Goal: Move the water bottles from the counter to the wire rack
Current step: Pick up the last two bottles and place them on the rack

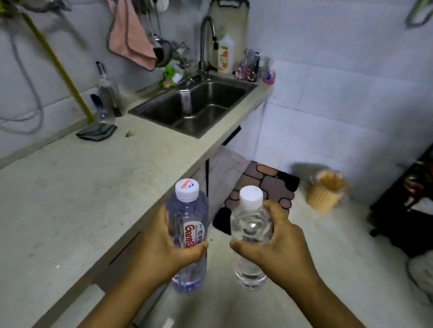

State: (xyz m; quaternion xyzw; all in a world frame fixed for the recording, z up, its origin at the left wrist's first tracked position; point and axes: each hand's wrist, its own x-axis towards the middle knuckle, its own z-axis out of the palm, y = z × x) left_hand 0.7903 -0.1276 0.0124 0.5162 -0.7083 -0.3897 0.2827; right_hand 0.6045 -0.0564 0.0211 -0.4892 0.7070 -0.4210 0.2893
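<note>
My left hand (pixel 163 247) grips a purple-tinted water bottle (pixel 188 213) with a red-and-white label and a white printed cap, held upright beyond the counter's front edge. My right hand (pixel 278 249) grips a clear, label-free water bottle (pixel 250 226) with a plain white cap, also upright, over the floor. The two bottles are side by side, a small gap between them. The pale stone counter (pixel 78 191) runs along the left. A dark wire rack (pixel 414 205) stands at the right edge, partly cut off by the frame.
A steel double sink (pixel 196 105) with a tap sits at the counter's far end. A spray bottle (pixel 106 95) and a folded cloth (pixel 96 132) rest near the wall. On the floor lie a patterned mat (pixel 265 185) and a woven basket (pixel 326 190).
</note>
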